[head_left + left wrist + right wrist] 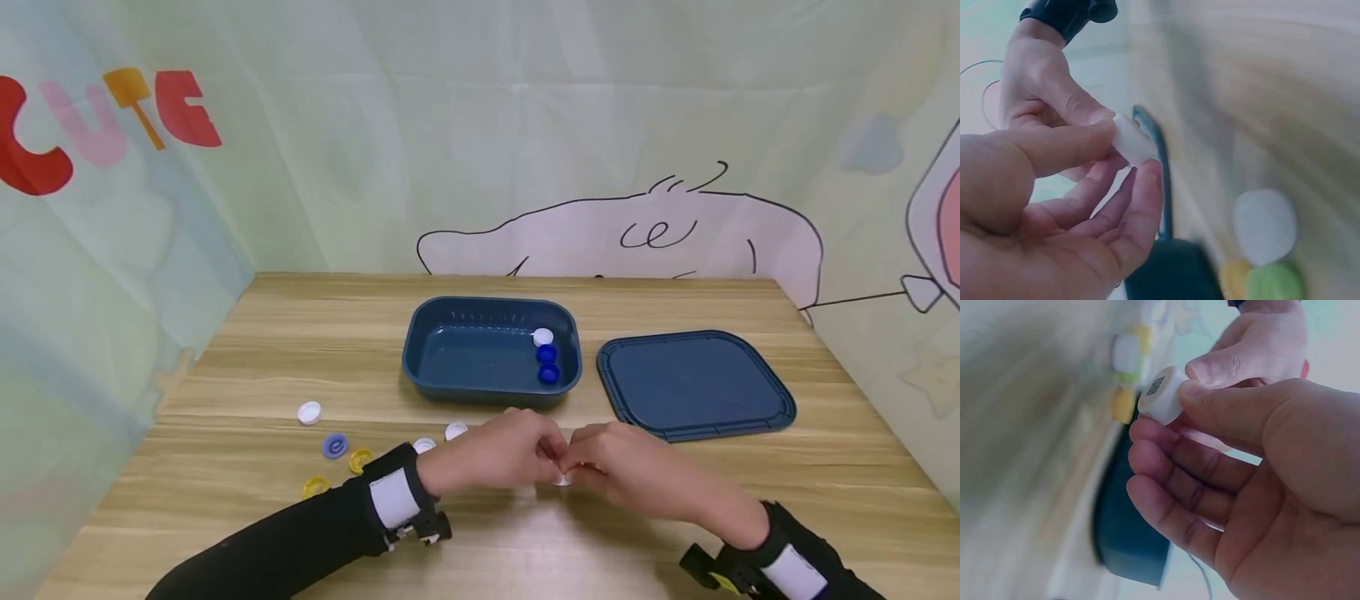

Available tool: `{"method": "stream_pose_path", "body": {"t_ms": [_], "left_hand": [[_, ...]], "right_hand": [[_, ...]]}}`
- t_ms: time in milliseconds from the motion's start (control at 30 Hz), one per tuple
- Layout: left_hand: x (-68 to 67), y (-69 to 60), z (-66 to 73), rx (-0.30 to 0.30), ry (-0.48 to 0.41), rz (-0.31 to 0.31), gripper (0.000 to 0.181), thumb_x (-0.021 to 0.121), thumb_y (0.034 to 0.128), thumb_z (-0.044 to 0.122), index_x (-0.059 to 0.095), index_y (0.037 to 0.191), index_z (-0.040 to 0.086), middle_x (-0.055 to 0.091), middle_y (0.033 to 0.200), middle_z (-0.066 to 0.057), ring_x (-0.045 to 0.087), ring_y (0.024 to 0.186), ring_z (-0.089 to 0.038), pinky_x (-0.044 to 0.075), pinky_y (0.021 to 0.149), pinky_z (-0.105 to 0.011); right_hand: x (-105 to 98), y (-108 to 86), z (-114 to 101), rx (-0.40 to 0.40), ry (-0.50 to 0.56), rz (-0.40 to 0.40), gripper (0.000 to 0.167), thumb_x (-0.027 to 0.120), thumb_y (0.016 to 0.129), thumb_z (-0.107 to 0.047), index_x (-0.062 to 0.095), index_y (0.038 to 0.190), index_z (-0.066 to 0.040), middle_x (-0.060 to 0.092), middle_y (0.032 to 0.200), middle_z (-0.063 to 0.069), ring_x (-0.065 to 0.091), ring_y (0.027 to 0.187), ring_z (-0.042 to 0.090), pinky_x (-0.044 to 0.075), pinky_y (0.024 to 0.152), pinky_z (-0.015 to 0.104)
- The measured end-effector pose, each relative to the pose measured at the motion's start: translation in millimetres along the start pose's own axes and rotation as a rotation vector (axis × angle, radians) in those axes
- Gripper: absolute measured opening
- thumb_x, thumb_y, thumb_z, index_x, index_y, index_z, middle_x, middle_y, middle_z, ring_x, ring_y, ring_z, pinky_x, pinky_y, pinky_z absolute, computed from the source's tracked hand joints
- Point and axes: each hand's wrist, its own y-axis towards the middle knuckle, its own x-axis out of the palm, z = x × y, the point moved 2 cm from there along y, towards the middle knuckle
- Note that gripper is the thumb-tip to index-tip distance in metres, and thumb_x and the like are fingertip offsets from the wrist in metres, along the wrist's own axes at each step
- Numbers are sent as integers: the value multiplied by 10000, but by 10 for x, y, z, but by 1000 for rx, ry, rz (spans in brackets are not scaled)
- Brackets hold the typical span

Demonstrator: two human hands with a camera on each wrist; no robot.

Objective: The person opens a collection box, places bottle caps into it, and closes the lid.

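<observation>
A small white bottle cap (562, 480) is held just in front of the blue basin, between both hands. My left hand (498, 450) pinches it between thumb and fingertips; the left wrist view shows the white cap (1134, 140) tilted. From the other side my right hand (637, 471) pinches the same cap with thumb and forefinger, its other fingers bent beneath. Dark square print marks the flat face of the cap (1163, 397) in the right wrist view. In the head view the fingers hide most of it.
The dark blue basin (491, 392) holds a white cap (543, 337) and two blue caps (548, 372) along its right side. A flat blue lid (697, 387) lies to the right. Loose caps lie left: white (309, 412), lilac (335, 446), yellow (316, 487), green (1275, 284).
</observation>
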Motion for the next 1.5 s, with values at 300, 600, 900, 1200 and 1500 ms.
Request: {"method": "stream_pose_path", "body": {"t_ms": [300,600,900,1200,1500], "left_hand": [[-372,-15,125,-17,-108,129,206,813,909,143,763,1105,104,709,890,120,627,805,-45,522,724,-200],[-726,45,139,17,-99,256,256,772,952,179,736,1192,98,703,969,63,631,879,-86,525,750,-219],[-921,198,0,-64,-75,352,275,739,975,164,729,1237,81,719,1092,-20,635,975,-142,535,784,-235],[-1019,467,-141,-121,-8,358,284,711,984,94,716,1261,33,730,1125,-85,663,986,-173,552,822,-269],[-1036,699,-288,-188,105,318,292,597,1000,-4,723,1262,20,726,1205,-118,592,816,-165,431,659,-221]], "right_hand": [[-373,132,-75,-18,-33,77,164,747,927,-1,770,1033,-124,681,949,-71,593,797,12,536,663,222],[-622,373,-31,0,-105,203,150,743,932,0,765,1021,-119,682,976,-50,591,791,50,529,669,252],[-648,692,173,46,-153,250,88,754,933,-33,756,1017,-61,688,937,3,587,745,97,543,671,268],[-612,906,402,57,-216,265,98,760,930,-34,773,1026,-48,679,981,78,594,765,165,533,667,308],[-464,1121,670,105,-283,237,96,768,928,-52,781,1012,-7,669,948,89,630,789,197,573,728,348]]}}
